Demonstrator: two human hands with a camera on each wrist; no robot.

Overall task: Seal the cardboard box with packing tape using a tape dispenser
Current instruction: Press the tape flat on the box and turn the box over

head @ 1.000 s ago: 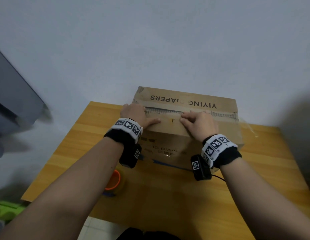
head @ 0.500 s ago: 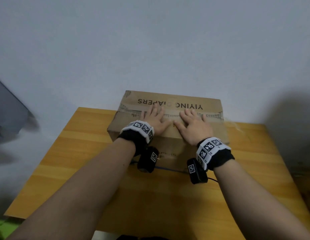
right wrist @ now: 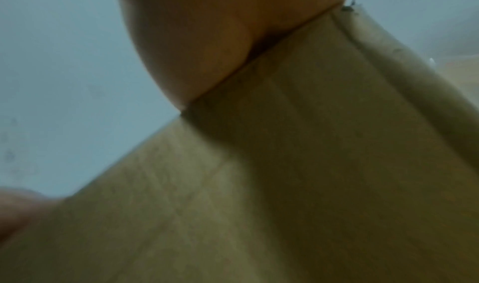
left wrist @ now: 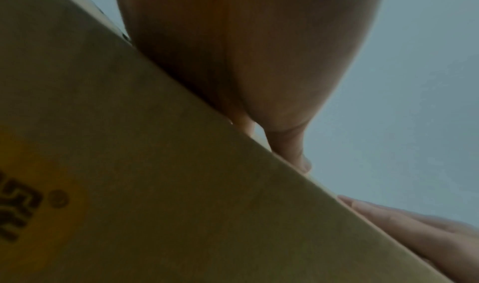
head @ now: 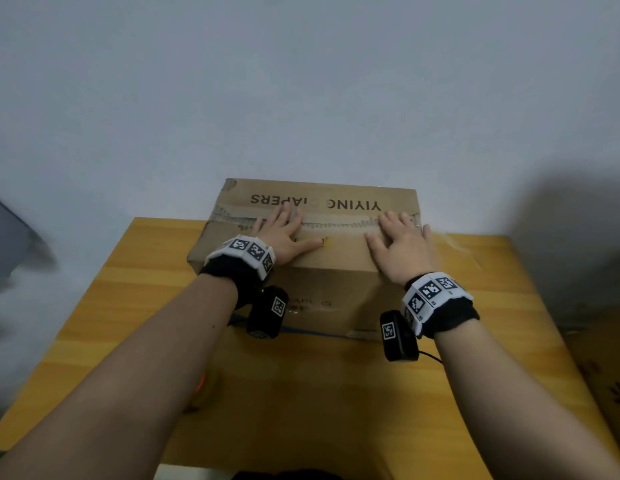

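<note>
Pressing flat on the cardboard box [head: 336, 251], both hands have drawn apart since a moment ago: the right hand [head: 402, 249] now lies near the box's right end, the left hand [head: 284, 233] left of its middle. Fingers are straight, grasping nothing, their tips on the tape strip [head: 336, 224] along the seam. The box sits on the wooden table [head: 135, 292], against the wall [head: 301, 81]. Only the left wrist view shows printing on the box's front.

Orange object [head: 201, 382] mostly hidden behind left forearm; wrist views blurred, box print [left wrist: 15, 211] cut off.
</note>
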